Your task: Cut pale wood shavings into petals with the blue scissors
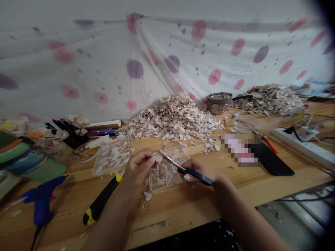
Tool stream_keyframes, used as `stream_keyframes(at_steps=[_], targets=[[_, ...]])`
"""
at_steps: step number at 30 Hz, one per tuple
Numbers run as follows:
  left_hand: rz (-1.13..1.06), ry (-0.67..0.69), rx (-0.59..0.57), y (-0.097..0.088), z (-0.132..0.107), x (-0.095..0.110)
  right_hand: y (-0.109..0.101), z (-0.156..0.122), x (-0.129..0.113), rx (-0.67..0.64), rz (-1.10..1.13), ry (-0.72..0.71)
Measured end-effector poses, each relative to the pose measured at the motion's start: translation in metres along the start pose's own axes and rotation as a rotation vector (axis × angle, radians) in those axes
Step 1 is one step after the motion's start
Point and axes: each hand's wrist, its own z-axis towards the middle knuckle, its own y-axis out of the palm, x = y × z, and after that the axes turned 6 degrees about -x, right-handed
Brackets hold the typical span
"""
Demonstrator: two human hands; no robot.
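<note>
My left hand [140, 163] pinches a thin, pale, petal-like flake [158, 157] between thumb and fingertips. Closed around the dark blue handles of a pair of scissors [169, 160] is my right hand [200, 168]. The scissor blades reach up and left to the flake's edge; whether they touch it I cannot tell. Below both hands lies a shallow clear plastic box [154, 189] with similar flakes inside. One loose flake [148, 196] rests on the wood in front of it. A black and yellow utility knife [103, 198] lies beside my left forearm.
A large heap of flakes [172, 120] stands behind the boxes, with another heap [274, 99] far right. A second flake box [112, 155] sits left. Also around are a blue glue gun [43, 202], metal bowls [218, 104], a black phone [272, 162] and a power strip [303, 146].
</note>
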Motion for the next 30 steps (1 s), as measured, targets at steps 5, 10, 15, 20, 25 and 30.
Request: stream_keyframes(at_steps=[5, 10, 15, 20, 25, 30], targets=[[-0.003, 0.035, -0.032, -0.0019, -0.0003, -0.0011, -0.0002, -0.0005, -0.0002, -0.001, 0.001, 0.007], [-0.001, 0.041, -0.041, -0.0023, 0.001, -0.0024, 0.0002, -0.0021, -0.0002, 0.015, 0.021, 0.014], [-0.033, 0.037, -0.047, -0.0021, 0.0009, -0.0017, 0.0001, -0.0035, -0.0008, 0.006, 0.08, 0.034], [-0.035, 0.001, -0.028, -0.003, 0.0002, -0.0003, -0.0001, -0.0041, -0.0006, -0.008, 0.114, 0.062], [-0.058, -0.008, -0.05, -0.0043, -0.0001, -0.0013, -0.0017, -0.0052, -0.0022, -0.005, 0.084, 0.036], [-0.091, -0.015, -0.072, -0.0043, 0.0001, -0.0011, -0.0035, -0.0069, -0.0025, -0.018, 0.097, 0.072]])
